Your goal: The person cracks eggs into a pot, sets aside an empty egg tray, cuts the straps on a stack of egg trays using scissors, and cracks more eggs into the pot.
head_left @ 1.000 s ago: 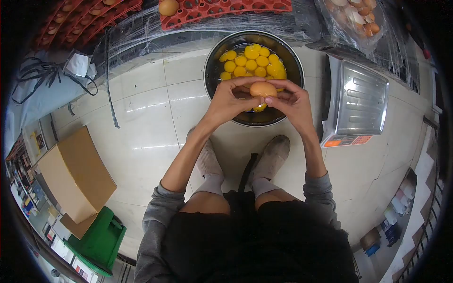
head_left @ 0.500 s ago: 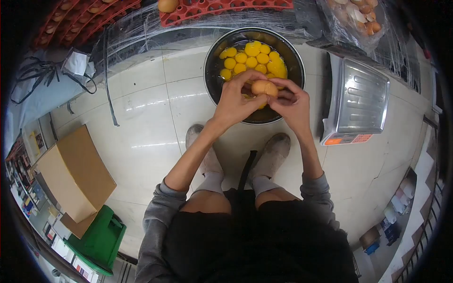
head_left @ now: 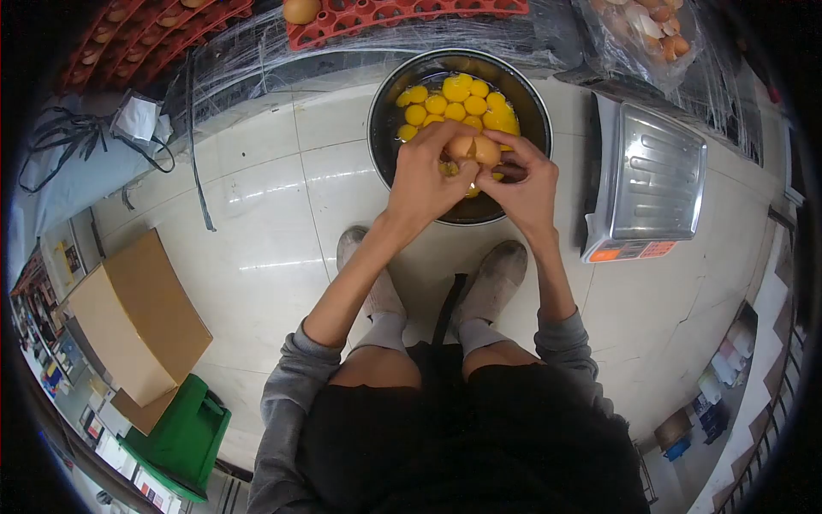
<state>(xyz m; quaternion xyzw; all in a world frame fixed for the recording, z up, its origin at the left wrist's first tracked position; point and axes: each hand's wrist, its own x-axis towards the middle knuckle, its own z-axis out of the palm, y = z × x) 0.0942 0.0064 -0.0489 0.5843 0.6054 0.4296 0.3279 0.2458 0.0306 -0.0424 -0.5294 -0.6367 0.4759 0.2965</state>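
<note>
A brown egg [head_left: 485, 152] is cracked open between my two hands, with a jagged gap splitting its shell. My left hand [head_left: 425, 174] grips the shell's left part, thumb close to the crack. On the other part, my right hand [head_left: 525, 184] closes its fingers and thumb. Both hands are over the near side of a round dark bowl [head_left: 390, 94] on the floor. Inside it lie many yellow egg yolks [head_left: 455, 111] in clear liquid, some broken and run together at the right. The hands hide the bowl's near part.
A metal-topped scale [head_left: 658, 176] stands right of the bowl. Beyond the bowl are a red egg tray [head_left: 402, 12] with one whole egg [head_left: 301, 10] and a plastic bag of eggshells [head_left: 648, 26]. At left are a cardboard box [head_left: 145, 308] and a green bin [head_left: 184, 437].
The egg has gone from looking nearly whole to split, with a gap in its shell. My right hand has shifted slightly left.
</note>
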